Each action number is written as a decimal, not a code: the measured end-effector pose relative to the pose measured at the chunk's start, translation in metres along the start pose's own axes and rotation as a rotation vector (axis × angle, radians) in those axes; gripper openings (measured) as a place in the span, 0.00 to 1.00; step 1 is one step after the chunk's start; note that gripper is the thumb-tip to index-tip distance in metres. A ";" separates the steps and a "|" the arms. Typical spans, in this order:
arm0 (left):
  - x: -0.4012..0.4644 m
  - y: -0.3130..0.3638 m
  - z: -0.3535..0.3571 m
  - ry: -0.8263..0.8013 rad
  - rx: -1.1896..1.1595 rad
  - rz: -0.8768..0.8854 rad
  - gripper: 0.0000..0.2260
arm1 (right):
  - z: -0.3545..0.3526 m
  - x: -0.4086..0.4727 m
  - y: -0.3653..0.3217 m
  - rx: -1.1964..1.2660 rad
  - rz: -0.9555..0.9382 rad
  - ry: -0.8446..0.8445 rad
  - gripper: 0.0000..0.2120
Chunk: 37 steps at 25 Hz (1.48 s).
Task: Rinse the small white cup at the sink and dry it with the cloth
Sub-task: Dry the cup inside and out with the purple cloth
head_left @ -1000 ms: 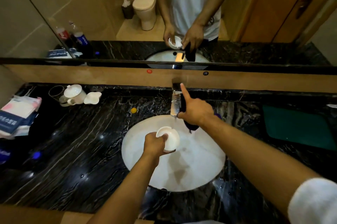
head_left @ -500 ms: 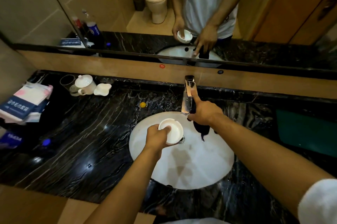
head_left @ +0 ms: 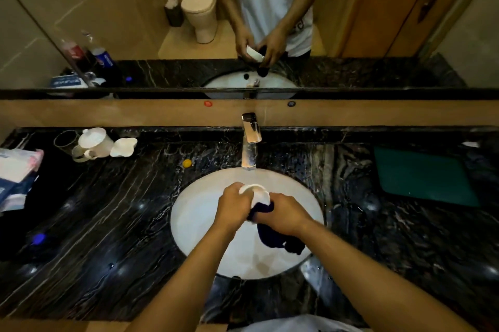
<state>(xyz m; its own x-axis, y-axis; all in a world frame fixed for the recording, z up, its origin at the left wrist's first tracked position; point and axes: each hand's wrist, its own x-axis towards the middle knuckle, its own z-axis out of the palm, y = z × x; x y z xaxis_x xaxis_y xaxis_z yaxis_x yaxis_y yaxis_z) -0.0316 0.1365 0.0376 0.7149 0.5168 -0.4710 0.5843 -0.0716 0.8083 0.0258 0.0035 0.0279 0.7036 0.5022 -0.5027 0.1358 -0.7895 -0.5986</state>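
Note:
My left hand [head_left: 234, 204] grips the small white cup [head_left: 258, 194] over the round white sink [head_left: 199, 223], the cup tilted with its mouth facing away. My right hand [head_left: 286, 214] holds a dark blue cloth [head_left: 272, 237] pressed against the cup's side; the rest of the cloth hangs below my wrist into the basin. The chrome tap [head_left: 250, 142] stands just behind the sink, and no water stream shows under it.
On the black marble counter [head_left: 108, 210], a white teapot [head_left: 95, 142] and a white dish [head_left: 123, 147] sit at the back left beside a glass [head_left: 64, 140]. Tissue packs [head_left: 16, 172] lie far left. A green mat [head_left: 424, 176] lies right. A mirror runs behind.
My right hand left the tap and came down with the cloth to the cup. Both hands moved toward me, now together over the middle of the sink.

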 end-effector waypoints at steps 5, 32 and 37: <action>-0.008 0.011 0.017 -0.226 0.527 0.118 0.10 | -0.014 -0.013 0.025 -0.306 -0.107 0.145 0.16; -0.017 0.029 0.047 0.040 0.037 0.073 0.03 | -0.028 -0.007 0.030 0.484 0.212 0.282 0.12; -0.028 0.034 0.057 0.200 -0.007 0.229 0.06 | -0.027 -0.012 0.022 0.659 0.248 0.154 0.10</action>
<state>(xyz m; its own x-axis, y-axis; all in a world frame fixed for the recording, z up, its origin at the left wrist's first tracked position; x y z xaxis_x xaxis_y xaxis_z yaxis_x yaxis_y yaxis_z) -0.0097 0.0711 0.0585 0.7374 0.6457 -0.1982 0.4136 -0.1998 0.8882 0.0392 -0.0291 0.0376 0.7562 0.2416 -0.6082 -0.4557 -0.4725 -0.7543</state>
